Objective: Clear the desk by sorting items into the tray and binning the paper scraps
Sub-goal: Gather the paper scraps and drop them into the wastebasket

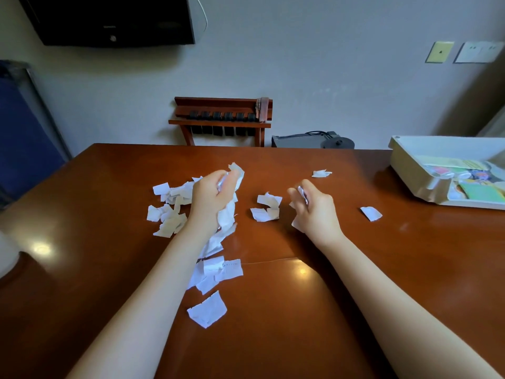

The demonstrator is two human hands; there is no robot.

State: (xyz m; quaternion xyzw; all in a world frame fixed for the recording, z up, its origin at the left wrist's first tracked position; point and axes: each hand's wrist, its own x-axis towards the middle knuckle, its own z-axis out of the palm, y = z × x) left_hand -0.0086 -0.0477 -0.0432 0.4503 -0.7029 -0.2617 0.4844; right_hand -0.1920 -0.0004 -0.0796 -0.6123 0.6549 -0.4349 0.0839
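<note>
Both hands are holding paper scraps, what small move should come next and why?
Probably reach the right hand to the two loose scraps lying just left of it and pinch them up: it holds only a small scrap, while the left hand grips a big wad.

We reach both bare forearms forward, side by side, the two hands apart. Our left hand stands thumb side up, its fingers curled into a fist round a bunch of paper scraps that stick out above and below it. Our right hand shows us its back, wrist slightly bent, fingertips drawn together and pinching a small scrap.
</note>
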